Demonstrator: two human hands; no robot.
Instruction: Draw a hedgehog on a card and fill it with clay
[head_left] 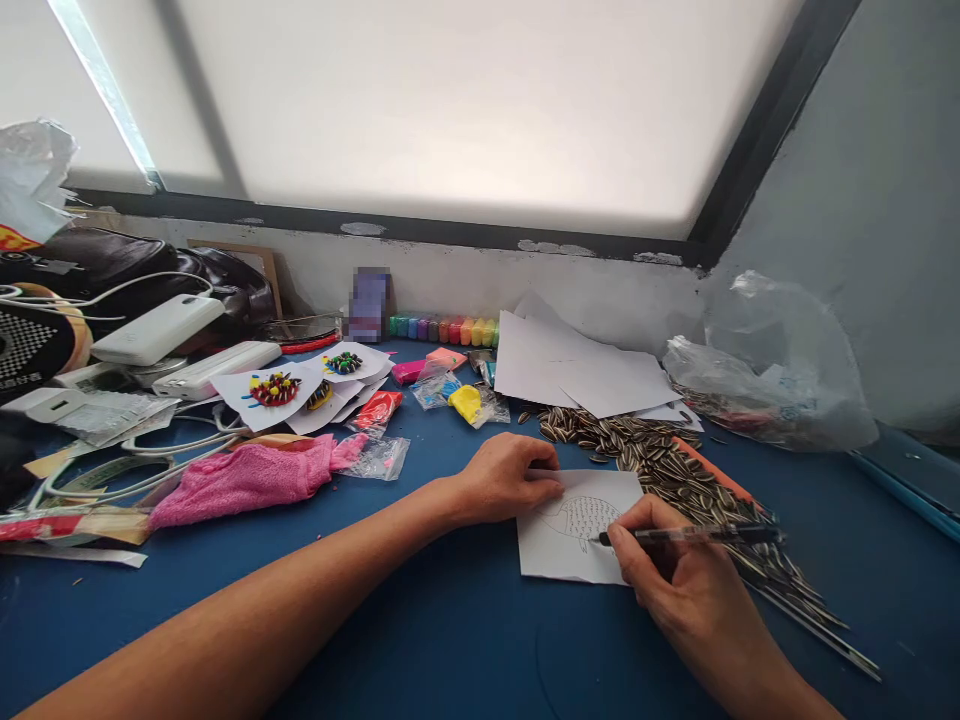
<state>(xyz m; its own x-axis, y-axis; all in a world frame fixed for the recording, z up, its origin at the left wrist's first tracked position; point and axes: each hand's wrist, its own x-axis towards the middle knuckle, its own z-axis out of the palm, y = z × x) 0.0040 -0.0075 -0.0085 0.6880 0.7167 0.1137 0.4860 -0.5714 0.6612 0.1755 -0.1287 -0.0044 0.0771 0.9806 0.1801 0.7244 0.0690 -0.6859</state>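
Note:
A small white sheet of paper (551, 560) lies on the blue table, bearing a line drawing of a round, fish-like shape with scale marks. My right hand (694, 580) pinches a pen (675, 536) with a dark grip and clear barrel; its tip meets the paper at the drawing's lower edge. At the sheet's upper left, my left hand (506, 478) holds the paper, thumb on the sheet and fingers curled. Part of the drawing's right side is hidden behind my right hand. Striped sunflower seeds (682, 480) are heaped just beyond the sheet.
White sheets (581, 360) lie behind the seeds, near a clear plastic bag (787, 370). Tweezers (821, 630) lie at right. Seed-and-clay pieces on paper (274, 388), clay packets (465, 403), a pink cloth (247, 485), cables and white power banks (217, 370) crowd the left.

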